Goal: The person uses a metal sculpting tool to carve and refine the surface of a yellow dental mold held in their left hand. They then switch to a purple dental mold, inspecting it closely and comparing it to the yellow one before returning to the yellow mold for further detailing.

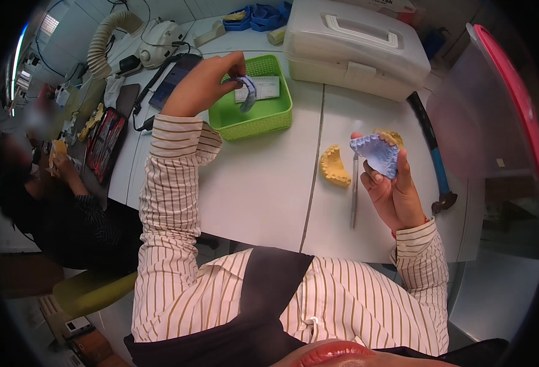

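Observation:
My left hand [199, 82] is closed on a curved bluish-purple arch-shaped piece [248, 96], held over a green plastic basket [254, 127]. A printed paper slip [267, 89] lies in the basket. In my right hand [398, 199] is a lavender-blue dental cast [378, 157], raised above the table with its row of teeth showing. A yellow dental cast [333, 166] rests on the table left of that hand. More yellow cast material [390, 136] shows just behind the blue cast, partly hidden. Between the yellow cast and my right hand lies a slim silver tool [354, 199].
A translucent carry case [355, 52] stands at the back. At right are a blue-handled hammer [431, 147] and a clear bin with a pink rim [514, 92]. Blue pieces [260, 17] sit at the back; a tool case [105, 144] lies left, near another person [55, 202].

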The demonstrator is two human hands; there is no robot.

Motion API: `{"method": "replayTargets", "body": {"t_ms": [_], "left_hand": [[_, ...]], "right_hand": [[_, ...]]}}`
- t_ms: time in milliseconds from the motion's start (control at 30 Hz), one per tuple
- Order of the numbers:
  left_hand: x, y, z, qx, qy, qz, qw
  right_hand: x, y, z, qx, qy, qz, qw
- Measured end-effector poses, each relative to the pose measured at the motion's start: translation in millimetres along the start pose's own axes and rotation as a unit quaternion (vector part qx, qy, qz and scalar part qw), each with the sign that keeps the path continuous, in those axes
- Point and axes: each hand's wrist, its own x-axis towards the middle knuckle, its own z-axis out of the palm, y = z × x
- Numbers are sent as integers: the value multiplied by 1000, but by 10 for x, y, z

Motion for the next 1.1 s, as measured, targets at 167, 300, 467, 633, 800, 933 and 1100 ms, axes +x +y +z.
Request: {"method": "replayTargets", "body": {"t_ms": [167,300,467,633,800,933,1100], "left_hand": [[-17,260,-251,-81,60,-71,992],[1,458,-237,-291,72,-17,954],[25,927,-33,-554,-117,-70,821],[14,1123,409,-743,-173,-113,637],[-41,1078,658,-800,-156,-180,551],[-33,1012,771,-861,-125,-183,458],[-87,967,878,-838,-80,-190,505]], "right_hand": [[34,16,-35,-2,-1,18,1000],[40,-15,10,9,2,27,1000],[72,-16,22,-1,15,0,1000],[99,-31,7,-33,48,-14,998],[121,-32,41,-58,68,-28,996],[142,-41,34,-59,79,-47,994],[165,-96,-9,15,64,-43,997]]}}
